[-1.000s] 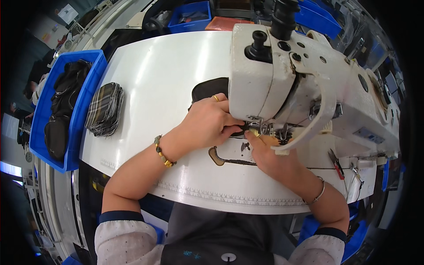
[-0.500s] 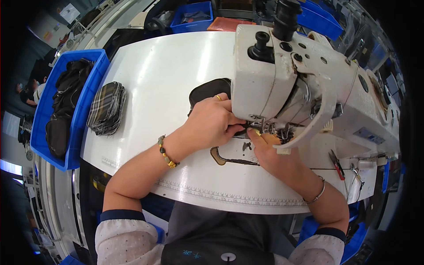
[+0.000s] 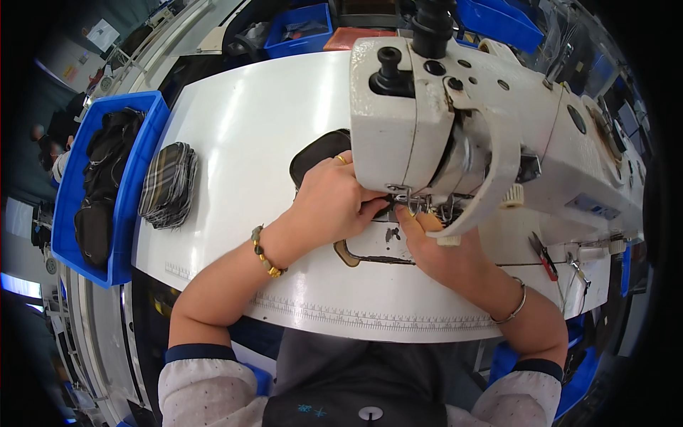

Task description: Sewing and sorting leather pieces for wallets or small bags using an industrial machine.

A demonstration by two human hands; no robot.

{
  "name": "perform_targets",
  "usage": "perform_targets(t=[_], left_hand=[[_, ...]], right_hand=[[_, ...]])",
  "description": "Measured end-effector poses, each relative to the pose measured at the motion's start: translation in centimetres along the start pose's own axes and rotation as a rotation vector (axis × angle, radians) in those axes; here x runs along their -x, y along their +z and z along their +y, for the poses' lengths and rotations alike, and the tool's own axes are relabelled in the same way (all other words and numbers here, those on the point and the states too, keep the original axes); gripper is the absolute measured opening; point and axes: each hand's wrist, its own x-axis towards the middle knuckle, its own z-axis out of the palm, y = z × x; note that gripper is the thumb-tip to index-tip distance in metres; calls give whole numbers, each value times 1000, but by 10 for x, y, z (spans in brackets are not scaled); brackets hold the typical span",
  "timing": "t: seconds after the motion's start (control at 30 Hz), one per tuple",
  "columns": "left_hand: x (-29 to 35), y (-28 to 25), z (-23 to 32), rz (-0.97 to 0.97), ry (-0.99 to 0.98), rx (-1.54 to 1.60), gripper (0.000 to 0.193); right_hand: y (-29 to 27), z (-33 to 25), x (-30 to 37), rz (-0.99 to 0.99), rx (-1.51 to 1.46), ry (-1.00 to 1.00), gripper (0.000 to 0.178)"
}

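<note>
A dark fabric pouch piece (image 3: 315,155) lies flat on the white table, its right part hidden behind the head of a white sewing machine (image 3: 388,132). My left hand (image 3: 329,196) bends over its near edge, thumb and fingers closed on the fabric beside the presser foot (image 3: 420,203). From the other side, my right hand (image 3: 440,245) reaches in under the machine head, fingertips pinched at the same edge close to the needle area. The two hands' fingertips almost meet there. The machine and my fingers hide most of the held edge.
Left of the work stands a stack of plaid fabric pieces (image 3: 168,185), beside a blue bin (image 3: 62,203) of black pouches. Red-handled snips (image 3: 544,257) lie at right near a small metal tool (image 3: 578,269). A printed ruler (image 3: 370,319) runs along the table's front edge.
The whole view has shifted slightly, so the machine and fabric appear further left. Both hands keep their hold by the presser foot, with little visible movement of the fabric.
</note>
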Motion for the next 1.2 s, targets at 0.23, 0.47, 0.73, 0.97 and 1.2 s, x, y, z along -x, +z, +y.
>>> perform_targets(t=[0.23, 0.47, 0.73, 0.97, 1.2], left_hand=[[5, -2, 6, -31, -15, -43, 18], [5, -3, 13, -123, -300, 158, 18], [4, -2, 15, -174, -389, 116, 18], [22, 14, 4, -103, -349, 27, 23], [20, 7, -2, -234, -737, 144, 22]], right_hand=[[-5, 1, 8, -135, 65, -54, 22], [-10, -8, 12, -142, 196, -183, 35], [-13, -9, 7, -189, 135, -162, 40], [-13, -5, 11, -88, -94, -175, 18], [-3, -21, 22, -107, -196, -173, 30]])
